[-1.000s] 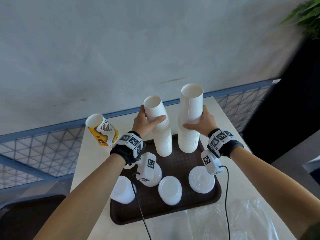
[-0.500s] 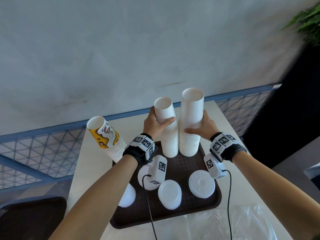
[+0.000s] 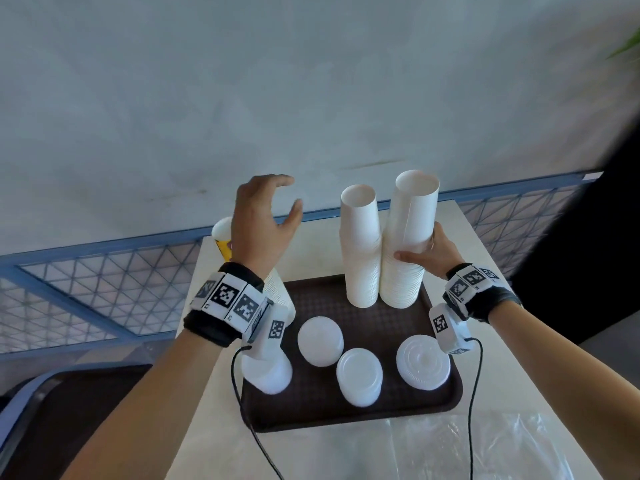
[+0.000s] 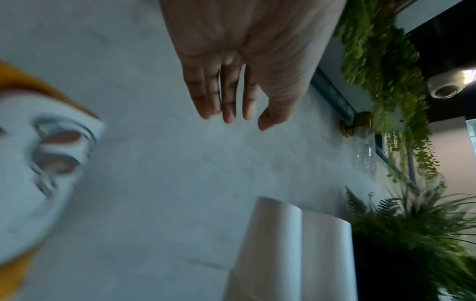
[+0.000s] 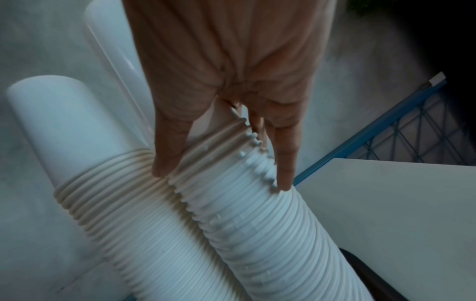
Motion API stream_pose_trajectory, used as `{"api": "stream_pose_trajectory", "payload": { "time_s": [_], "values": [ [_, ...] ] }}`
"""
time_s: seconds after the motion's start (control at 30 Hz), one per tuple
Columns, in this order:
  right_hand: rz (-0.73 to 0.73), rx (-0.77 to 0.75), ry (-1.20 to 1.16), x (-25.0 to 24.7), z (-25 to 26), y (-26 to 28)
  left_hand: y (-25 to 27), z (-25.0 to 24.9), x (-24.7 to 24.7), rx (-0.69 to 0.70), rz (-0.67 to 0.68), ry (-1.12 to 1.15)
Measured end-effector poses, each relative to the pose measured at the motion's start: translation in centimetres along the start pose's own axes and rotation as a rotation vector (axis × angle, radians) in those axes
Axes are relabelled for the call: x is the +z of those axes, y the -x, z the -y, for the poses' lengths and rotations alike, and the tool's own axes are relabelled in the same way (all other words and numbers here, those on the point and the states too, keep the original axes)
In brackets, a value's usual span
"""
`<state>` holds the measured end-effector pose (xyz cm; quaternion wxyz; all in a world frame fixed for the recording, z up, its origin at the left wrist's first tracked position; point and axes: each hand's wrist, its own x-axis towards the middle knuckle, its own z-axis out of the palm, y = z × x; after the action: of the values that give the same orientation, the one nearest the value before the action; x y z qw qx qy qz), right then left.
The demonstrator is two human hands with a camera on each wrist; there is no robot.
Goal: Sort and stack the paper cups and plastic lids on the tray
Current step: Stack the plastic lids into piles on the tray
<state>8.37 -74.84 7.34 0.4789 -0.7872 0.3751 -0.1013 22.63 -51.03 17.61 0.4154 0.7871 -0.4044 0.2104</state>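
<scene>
Both forearms are showing bare. Each wrist is wearing a black wristband (image 3: 214,329) ringed with white black-patterned marker tiles (image 3: 227,295), a white camera module (image 3: 446,332) below, black cable (image 3: 472,403) trailing.

We see two tall stacks of smooth white paper cups (image 3: 377,251) with ridged rims on a dark brown plastic tray (image 3: 349,408) that looks bumpy. The white plastic lids (image 3: 359,375) look smooth and a little shiny. At the lower right of the frame lies a clear, crinkly plastic bag (image 3: 485,445).

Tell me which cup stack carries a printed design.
The yellow printed cup stack, at the tray's far-left corner behind the raised left hand. The two other stacks are plain white.
</scene>
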Motion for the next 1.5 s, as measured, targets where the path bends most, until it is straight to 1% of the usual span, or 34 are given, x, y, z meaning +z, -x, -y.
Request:
{"api": "stream_pose_trajectory", "payload": {
  "time_s": [0.03,0.07,0.1,0.17,0.23,0.27,0.33,0.37,0.47,0.57,0.7,0.87,1.03,1.27,1.5],
  "values": [
    [0.001,0.004,0.003,0.0,0.0,0.1,0.0,0.6,-1.1,0.021,-0.057,-0.068],
    [0.003,0.009,0.006,0.0,0.0,0.1,0.1,1.5,-1.9,0.001,-0.077,-0.126],
    [0.003,0.011,0.010,0.0,0.0,0.1,0.3,2.3,-2.6,-0.068,-0.053,-0.172],
    [0.002,0.017,0.014,0.0,0.1,0.2,1.0,4.0,-3.4,-0.304,0.080,-0.208],
    [0.005,0.017,0.017,0.0,0.2,0.2,2.1,5.5,-3.6,-0.514,0.200,-0.181],
    [0.007,0.018,0.016,0.0,0.2,0.2,2.6,6.1,-3.6,-0.572,0.232,-0.134],
    [0.008,0.020,0.016,0.1,0.3,0.2,3.5,7.2,-3.2,-0.634,0.245,-0.018],
    [0.010,0.020,0.019,0.1,0.3,0.3,3.7,7.5,-3.0,-0.650,0.235,0.004],
    [0.012,0.022,0.023,0.1,0.3,0.2,3.5,8.1,-2.4,-0.667,0.228,0.003],
    [0.011,0.022,0.028,0.0,0.4,0.2,3.1,7.8,-1.3,-0.637,0.242,0.032],
    [0.006,0.022,0.017,0.1,0.2,0.2,2.3,6.5,0.8,-0.616,0.277,0.092],
    [0.004,0.024,0.006,0.2,0.2,0.3,1.1,4.2,3.6,-0.556,0.326,0.106],
    [0.012,0.014,0.000,0.2,0.0,0.2,0.7,2.9,5.4,-0.542,0.348,0.128],
    [0.013,-0.001,0.000,0.2,-0.2,0.1,0.5,2.1,6.2,-0.528,0.353,0.136],
    [0.011,-0.004,0.000,0.3,-0.2,0.1,0.8,2.2,6.1,-0.566,0.351,0.158]
  ]
}}
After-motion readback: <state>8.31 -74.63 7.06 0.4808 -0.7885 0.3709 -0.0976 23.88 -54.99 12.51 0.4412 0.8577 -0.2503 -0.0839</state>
